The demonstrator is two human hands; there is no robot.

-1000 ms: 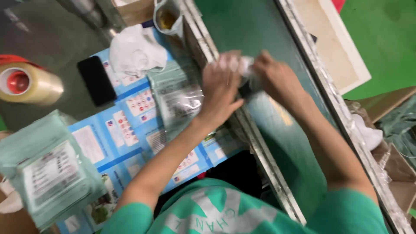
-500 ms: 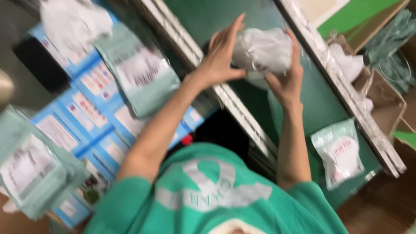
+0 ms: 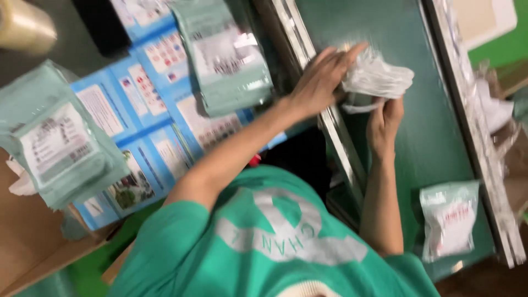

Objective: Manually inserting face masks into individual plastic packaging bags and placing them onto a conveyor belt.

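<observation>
White crumpled bag (image 3: 377,77) between both outstretched hands, left (image 3: 322,82) and right (image 3: 385,124) fingers grasping it.

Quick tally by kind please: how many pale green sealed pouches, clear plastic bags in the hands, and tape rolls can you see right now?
Pale green sealed pouches: 3, one at the left edge, one at top centre, one on the green belt
Clear crumpled plastic bag, held between the left hand and right hand: 1
Tape roll: 1
Total: 5
</observation>
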